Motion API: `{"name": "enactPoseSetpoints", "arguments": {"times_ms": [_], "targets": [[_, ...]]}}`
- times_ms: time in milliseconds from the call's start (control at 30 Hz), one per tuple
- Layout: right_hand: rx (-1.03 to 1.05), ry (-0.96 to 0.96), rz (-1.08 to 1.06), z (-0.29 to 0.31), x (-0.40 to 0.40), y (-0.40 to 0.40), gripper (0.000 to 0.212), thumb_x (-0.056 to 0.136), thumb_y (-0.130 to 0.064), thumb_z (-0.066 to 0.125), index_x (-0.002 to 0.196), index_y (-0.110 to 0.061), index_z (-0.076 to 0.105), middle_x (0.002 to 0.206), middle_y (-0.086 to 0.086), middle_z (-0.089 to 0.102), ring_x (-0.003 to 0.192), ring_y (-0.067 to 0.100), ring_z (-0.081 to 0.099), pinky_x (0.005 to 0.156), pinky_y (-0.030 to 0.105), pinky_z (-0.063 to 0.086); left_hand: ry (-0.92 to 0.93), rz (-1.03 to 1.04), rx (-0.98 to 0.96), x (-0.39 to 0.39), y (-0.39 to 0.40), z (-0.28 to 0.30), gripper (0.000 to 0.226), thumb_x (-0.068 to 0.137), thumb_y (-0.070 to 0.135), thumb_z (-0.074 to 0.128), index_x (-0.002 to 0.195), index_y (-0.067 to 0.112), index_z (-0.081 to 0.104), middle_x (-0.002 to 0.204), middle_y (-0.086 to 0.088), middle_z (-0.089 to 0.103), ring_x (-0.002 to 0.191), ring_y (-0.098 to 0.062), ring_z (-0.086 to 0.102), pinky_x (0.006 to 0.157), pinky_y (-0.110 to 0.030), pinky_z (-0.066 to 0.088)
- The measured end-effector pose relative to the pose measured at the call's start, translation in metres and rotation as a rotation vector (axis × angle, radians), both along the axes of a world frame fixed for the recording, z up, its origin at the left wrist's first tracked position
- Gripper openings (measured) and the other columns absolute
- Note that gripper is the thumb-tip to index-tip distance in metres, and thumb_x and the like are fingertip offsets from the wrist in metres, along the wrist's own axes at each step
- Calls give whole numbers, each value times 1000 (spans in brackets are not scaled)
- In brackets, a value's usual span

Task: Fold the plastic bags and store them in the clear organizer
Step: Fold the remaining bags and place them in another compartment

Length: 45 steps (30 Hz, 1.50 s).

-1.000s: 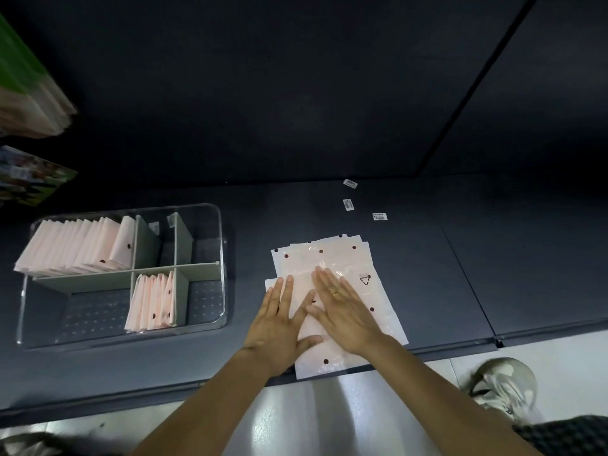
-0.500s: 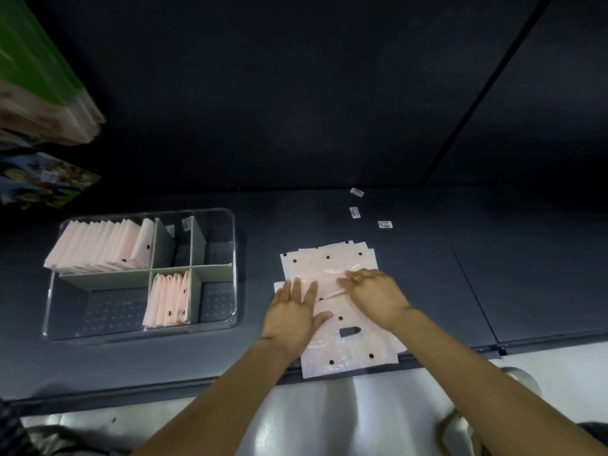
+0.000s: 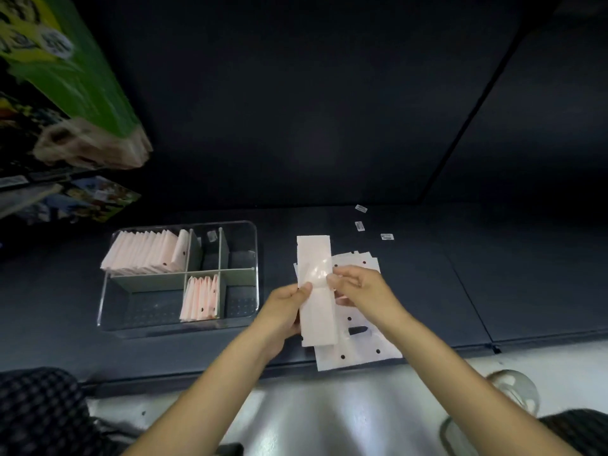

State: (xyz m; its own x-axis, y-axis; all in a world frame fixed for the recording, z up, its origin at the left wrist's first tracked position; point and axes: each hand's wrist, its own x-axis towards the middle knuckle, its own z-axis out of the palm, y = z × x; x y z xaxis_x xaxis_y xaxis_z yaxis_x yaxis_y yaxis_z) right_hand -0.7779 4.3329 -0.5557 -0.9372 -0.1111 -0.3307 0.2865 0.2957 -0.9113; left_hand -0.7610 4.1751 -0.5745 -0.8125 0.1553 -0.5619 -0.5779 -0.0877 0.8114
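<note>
Two bare arms reach up from the bottom of the view. The left hand [image 3: 286, 306] has its grip curled on the left edge of a long, thin, pale pink folded plastic bag [image 3: 316, 291], with the thumb on top. The right hand [image 3: 358, 286] pinches the right edge of the same strip, fingers bent around it. Both grips are closed on the strip, which is lifted and runs away from the person.

Under the hands and a bit to the right lies a flat pile of pale pink plastic bags with dark dots [image 3: 358, 347]. The pile rests on the dark grey shelf [image 3: 427, 291], and its near corner hangs over the front edge.

To the left of the left grip, well apart, sits the clear plastic organizer with grey dividers [image 3: 250, 311]. A short row of folded pink bags [image 3: 200, 299] stands in its middle front part. A long row of folded pink bags [image 3: 144, 253] stands in its back left part.

Past the right grip, three small white stickers [image 3: 360, 226] lie on the shelf.

Far off to the left is a green package [image 3: 65, 60], blurry.
</note>
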Motion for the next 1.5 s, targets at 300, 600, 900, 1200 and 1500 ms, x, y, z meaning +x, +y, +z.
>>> {"name": "enactPoseSetpoints", "arguments": {"times_ms": [300,600,900,1200,1500], "targets": [[-187,-6,-91,25,47,-21,8,84,-5,68,77,-9,70,72,2,73,66,8,69,58,15,52,81,117,100,46,-35,29,11,91,9,58,94,5,68,95,-11,71,87,-20,68,74,-30,55],[-318,55,-18,38,67,-26,26,87,8,55,76,-10,72,63,-5,69,56,3,64,50,11,47,192,92,176,60,-58,46,26,86,-4,59,72,13,72,76,-6,70,72,-15,68,64,-26,55],[-31,314,-41,38,76,-41,39,82,9,54,68,-22,74,71,-11,71,65,7,63,48,7,40,49,130,169,67,-50,34,16,91,18,61,91,4,69,89,-11,73,80,-20,71,66,-28,57],[-102,174,52,17,73,-62,20,91,-15,59,103,-28,69,81,-4,69,87,13,64,87,36,52,261,196,-7,65,-62,29,15,88,5,62,73,6,63,71,-10,64,63,-19,57,56,-25,46],[-268,5,-258,-20,73,-97,19,88,-11,63,69,-6,63,61,1,60,64,16,56,66,27,50,199,97,-121,55,-87,2,13,81,7,71,86,-4,67,78,-17,69,68,-20,61,66,-30,48]]}}
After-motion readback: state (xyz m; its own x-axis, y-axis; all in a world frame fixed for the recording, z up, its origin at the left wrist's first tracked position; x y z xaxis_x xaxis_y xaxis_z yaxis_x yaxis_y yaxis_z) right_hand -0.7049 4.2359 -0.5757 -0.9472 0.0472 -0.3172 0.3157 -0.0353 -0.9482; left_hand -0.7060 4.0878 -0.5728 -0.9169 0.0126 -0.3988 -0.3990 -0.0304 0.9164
